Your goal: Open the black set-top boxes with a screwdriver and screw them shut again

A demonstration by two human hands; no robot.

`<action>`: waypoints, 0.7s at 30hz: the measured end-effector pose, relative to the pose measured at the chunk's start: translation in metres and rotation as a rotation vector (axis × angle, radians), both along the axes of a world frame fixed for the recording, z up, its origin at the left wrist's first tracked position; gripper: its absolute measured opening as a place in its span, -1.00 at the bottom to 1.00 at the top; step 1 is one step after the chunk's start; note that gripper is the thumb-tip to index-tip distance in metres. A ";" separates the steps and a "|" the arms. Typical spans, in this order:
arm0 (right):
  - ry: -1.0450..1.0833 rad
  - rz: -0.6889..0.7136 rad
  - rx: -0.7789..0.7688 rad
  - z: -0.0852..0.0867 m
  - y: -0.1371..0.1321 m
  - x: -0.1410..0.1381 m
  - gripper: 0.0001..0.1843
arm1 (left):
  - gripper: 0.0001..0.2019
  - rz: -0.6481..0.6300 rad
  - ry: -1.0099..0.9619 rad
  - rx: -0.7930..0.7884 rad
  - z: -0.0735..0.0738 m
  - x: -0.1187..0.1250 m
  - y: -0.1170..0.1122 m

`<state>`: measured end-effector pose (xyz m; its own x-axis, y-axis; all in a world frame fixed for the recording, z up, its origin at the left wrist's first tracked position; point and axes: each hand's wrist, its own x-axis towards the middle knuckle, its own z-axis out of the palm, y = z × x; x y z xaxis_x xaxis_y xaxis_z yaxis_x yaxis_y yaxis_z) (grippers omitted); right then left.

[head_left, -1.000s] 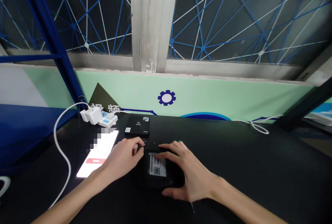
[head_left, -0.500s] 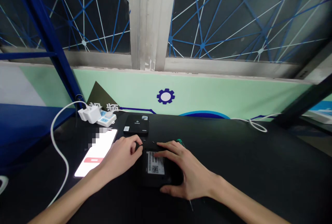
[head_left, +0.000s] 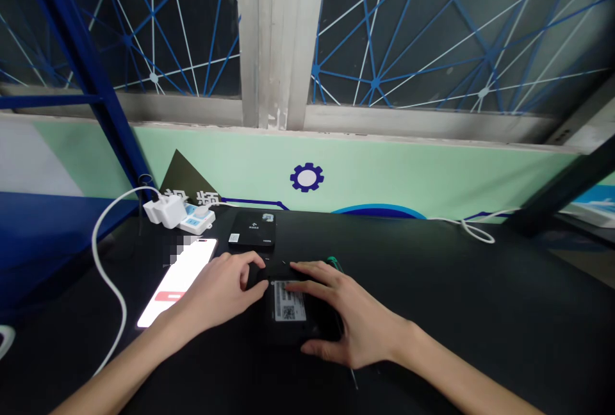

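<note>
A flat black box (head_left: 288, 332), with a white label carrying printed codes on its upper face, lies on the dark table between both hands. My right hand (head_left: 348, 312) spans its right side, thumb at the near edge, one finger on the label and another reaching the far edge. At the far left corner is my left hand (head_left: 225, 287); its thumb touches the box, and the index finger curves apart from it. Behind my right hand shows something green (head_left: 333, 262), mostly hidden. A thin metal shaft (head_left: 354, 378) sticks out below that hand.
A second black box (head_left: 253, 230) lies farther back. Left of my left hand is a phone (head_left: 173, 290) with its screen lit. A white charger (head_left: 164, 211), a power strip (head_left: 198, 219) and a white cable (head_left: 103, 268) are at the left. Another cable (head_left: 475, 230) lies back right.
My left thumb has moved slightly right and toward me, apart from the index finger and onto the box's edge. My right hand has shifted a little to the right.
</note>
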<state>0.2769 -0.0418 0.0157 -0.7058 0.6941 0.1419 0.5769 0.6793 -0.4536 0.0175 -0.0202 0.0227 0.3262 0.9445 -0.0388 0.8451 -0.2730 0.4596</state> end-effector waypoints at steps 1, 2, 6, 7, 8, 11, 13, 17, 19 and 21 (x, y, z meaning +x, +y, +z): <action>0.009 0.004 0.000 0.000 0.000 0.001 -0.19 | -0.66 -0.011 0.006 -0.013 0.001 -0.001 0.000; 0.017 0.008 -0.002 0.000 0.001 0.002 -0.20 | -0.64 -0.021 0.015 -0.021 0.002 -0.002 0.000; 0.021 0.012 -0.018 0.003 0.001 0.004 -0.21 | -0.55 -0.063 0.058 -0.030 0.006 -0.006 -0.002; 0.015 0.011 -0.021 0.003 0.001 0.004 -0.22 | -0.50 -0.072 0.062 -0.043 0.008 -0.007 -0.003; 0.010 0.009 -0.020 0.004 0.001 0.004 -0.22 | -0.43 -0.084 0.066 -0.062 0.009 -0.007 -0.004; -0.002 -0.005 -0.024 0.005 0.000 0.004 -0.23 | -0.22 -0.111 0.095 -0.116 0.012 -0.008 -0.006; -0.003 -0.011 -0.043 0.005 0.001 0.004 -0.22 | -0.15 -0.121 0.123 -0.133 0.015 -0.007 -0.009; 0.001 -0.001 -0.090 0.005 0.002 0.004 -0.18 | -0.10 -0.124 0.170 -0.145 0.019 -0.005 -0.012; -0.006 0.006 -0.097 0.007 0.002 0.004 -0.18 | -0.06 -0.122 0.192 -0.132 0.019 -0.005 -0.012; -0.018 0.012 -0.101 0.008 0.003 0.004 -0.18 | -0.02 -0.128 0.210 -0.109 0.018 -0.005 -0.012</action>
